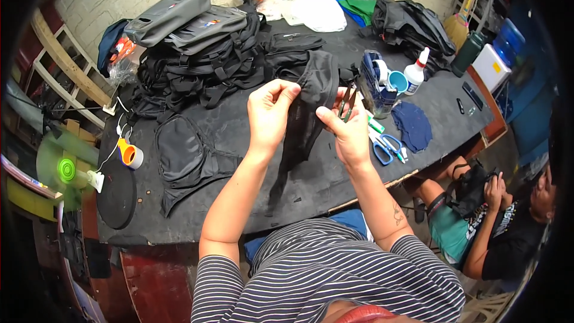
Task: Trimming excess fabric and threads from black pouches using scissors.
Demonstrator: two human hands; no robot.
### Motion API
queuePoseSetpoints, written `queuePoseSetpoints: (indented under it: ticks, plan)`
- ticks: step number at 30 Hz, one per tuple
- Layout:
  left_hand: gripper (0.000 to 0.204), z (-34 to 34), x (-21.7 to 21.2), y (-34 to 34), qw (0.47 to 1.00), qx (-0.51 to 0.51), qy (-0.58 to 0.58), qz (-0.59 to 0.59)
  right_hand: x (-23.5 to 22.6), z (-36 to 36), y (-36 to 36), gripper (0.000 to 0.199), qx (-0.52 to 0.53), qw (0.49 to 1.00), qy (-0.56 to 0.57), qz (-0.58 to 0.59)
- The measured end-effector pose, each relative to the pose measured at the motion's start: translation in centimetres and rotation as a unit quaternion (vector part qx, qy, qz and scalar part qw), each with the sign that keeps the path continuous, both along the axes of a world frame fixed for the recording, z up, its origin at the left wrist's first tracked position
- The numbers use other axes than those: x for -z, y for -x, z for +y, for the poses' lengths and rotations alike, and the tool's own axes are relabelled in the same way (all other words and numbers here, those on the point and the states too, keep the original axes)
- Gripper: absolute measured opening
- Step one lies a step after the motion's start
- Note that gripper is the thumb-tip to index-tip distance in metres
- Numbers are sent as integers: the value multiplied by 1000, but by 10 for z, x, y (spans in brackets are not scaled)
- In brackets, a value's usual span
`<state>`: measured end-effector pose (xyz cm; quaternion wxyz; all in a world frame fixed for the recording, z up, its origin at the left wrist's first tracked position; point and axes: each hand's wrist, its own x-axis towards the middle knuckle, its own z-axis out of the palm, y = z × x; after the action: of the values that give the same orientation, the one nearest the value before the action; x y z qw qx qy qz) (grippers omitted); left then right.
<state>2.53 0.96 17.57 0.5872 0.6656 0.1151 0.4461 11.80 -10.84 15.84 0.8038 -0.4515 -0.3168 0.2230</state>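
Note:
My left hand [270, 110] pinches the gathered edge of a black fabric piece [321, 78], held up above the table. From it a sheer black part [302, 137] hangs down toward the tabletop. In my right hand [347, 128] is a pair of small dark thread snips [347, 103], blades pointing up and away from me. The thumb and fingers of that hand are also close against the fabric's right side; whether they grip it is hidden. A black bag panel with straps [182, 149] lies flat to the left of my forearms.
Stacked grey and black bags [197, 54] fill the far left of the black table [239, 215]. To the right are blue-handled scissors [382, 148], navy cloth [412, 125], a white bottle [416, 72] and a tape roll [133, 157] at left. A seated person [478, 221] handles black material.

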Motion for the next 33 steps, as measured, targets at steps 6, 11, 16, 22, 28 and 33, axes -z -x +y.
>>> queuePoseSetpoints:
  ticks: [6, 11, 16, 22, 28, 33]
  plan:
    - [17, 20, 6, 6, 986, -35, 138, -85, 6, 4, -2, 31, -12, 1000, -4, 17]
    - [42, 11, -1, 4, 999, 33, 24, -32, 2, 3, -10, 35, 3, 999, 24, 27]
    - [24, -1, 14, -17, 995, 51, 84, -33, 3, 2, -21, 46, 84, 983, 49, -159]
    - [25, -7, 12, -25, 956, 152, 243, -63, -48, -13, -34, 28, 259, 779, 105, -561]
    - [23, -7, 14, -28, 934, 205, 290, -51, -58, -21, -41, 25, 207, 788, 150, -560]
    - [22, -5, 22, -26, 913, 238, 329, -35, -52, -24, -40, 23, 191, 808, 149, -537]
